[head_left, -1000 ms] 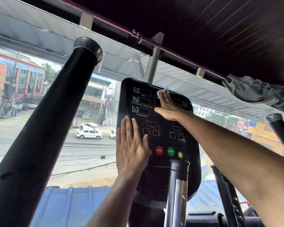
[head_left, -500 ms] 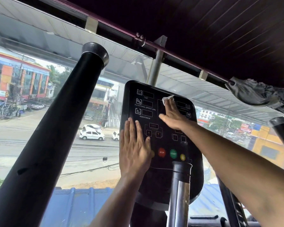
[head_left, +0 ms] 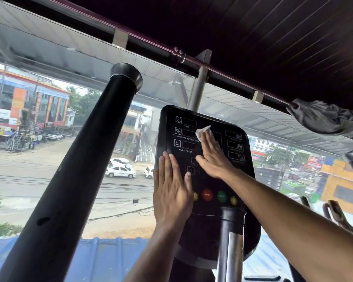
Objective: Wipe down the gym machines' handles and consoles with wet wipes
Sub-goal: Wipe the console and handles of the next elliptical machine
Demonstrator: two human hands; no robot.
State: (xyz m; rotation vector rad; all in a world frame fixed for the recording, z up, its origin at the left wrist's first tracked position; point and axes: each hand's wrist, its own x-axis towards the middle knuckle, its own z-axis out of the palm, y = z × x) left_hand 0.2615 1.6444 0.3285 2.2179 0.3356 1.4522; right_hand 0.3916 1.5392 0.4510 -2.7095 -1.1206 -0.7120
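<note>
Left hand: your left hand [head_left: 172, 192] lies flat on the lower left of the console, fingers straight and together, pointing up the frame; it holds nothing.
Right hand: your right hand [head_left: 212, 153] reaches in from the lower right, fingers straight and flat, pressing the wet wipe against the panel.
Wet wipe: the white wet wipe [head_left: 202, 132] shows only as a crumpled edge past your fingertips, beside the ROTATIONAL SPEED window.
Console: the black console [head_left: 238, 180] sits at centre frame, its face turned toward you, long axis running up and down and leaning slightly.
Buttons: the red STOP button [head_left: 207, 194] lies just right of your left hand.
Handle: a thick black handle [head_left: 73, 169] slants from lower left up to centre.
</note>
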